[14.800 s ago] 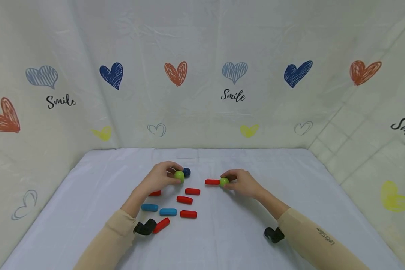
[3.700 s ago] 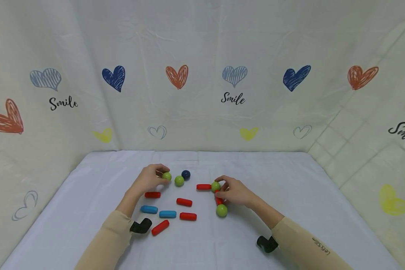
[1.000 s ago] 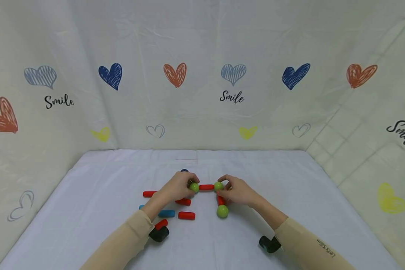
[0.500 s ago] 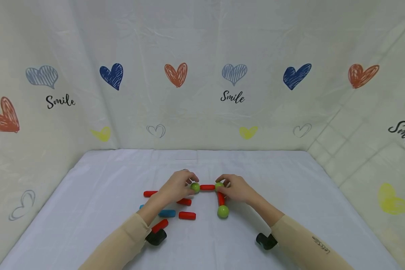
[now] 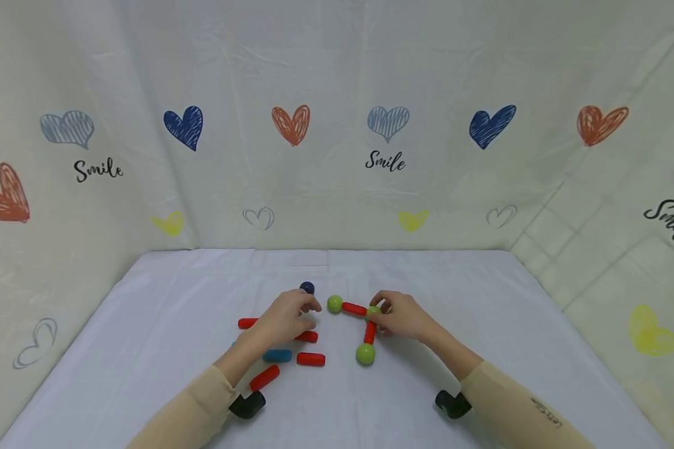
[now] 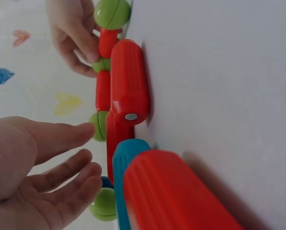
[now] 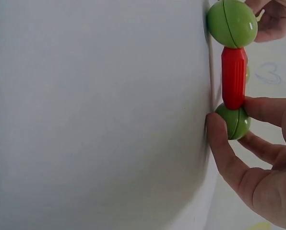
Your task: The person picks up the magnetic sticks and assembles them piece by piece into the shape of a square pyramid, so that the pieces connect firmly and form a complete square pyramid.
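My right hand pinches the green ball at the corner of a joined piece. From that ball one red rod runs left to another green ball. A second red rod runs toward me to a third green ball. My left hand hovers over the loose parts with relaxed fingers, holding nothing, apart from the joined piece. Beyond it lies a navy ball. The left wrist view also has a loose green ball beside the left fingers; the hand hides it in the head view.
Loose red rods and a blue rod lie around the left forearm, which covers some of them. Another red rod lies near the black left wrist camera. A white cloth covers the table.
The left hand has released the joined piece's left green ball and drawn back left. The piece has turned slightly, its left end farther away. Over the longer span, rods and balls were joined.
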`<state>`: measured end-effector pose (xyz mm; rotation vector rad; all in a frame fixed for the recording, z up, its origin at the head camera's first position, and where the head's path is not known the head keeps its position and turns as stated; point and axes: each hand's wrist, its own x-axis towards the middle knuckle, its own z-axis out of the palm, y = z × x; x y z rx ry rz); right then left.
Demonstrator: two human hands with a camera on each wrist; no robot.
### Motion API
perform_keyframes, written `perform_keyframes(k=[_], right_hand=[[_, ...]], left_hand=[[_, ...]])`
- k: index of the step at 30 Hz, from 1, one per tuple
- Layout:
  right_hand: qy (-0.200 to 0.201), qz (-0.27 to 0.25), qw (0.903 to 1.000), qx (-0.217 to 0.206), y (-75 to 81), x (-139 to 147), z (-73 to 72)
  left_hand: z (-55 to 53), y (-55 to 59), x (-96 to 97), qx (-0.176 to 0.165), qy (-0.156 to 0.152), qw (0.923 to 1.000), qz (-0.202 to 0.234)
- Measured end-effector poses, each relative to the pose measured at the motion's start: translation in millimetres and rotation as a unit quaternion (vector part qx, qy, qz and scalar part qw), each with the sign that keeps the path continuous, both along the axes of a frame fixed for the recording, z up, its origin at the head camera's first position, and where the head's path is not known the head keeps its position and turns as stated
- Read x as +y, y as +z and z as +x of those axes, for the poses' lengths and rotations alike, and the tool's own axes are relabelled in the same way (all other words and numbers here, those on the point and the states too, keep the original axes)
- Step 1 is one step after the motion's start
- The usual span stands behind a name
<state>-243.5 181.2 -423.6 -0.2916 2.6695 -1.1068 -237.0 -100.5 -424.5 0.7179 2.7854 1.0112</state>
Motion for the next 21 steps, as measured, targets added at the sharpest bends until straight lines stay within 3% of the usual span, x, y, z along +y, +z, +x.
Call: perform_keyframes(k=[7, 21], right_hand=[[-0.01, 0.008, 0.9999, -0.004, -1.2, 6, 1.6], [0.002, 0.02, 0.9998, 0.007, 1.0, 18, 14.9]], left_hand=[[3.7, -1.5, -5.7, -0.019, -0.005, 0.9996, -0.022], [2.7, -2.8, -20.2, -0.037, -0.068, 0.9964, -0.034]])
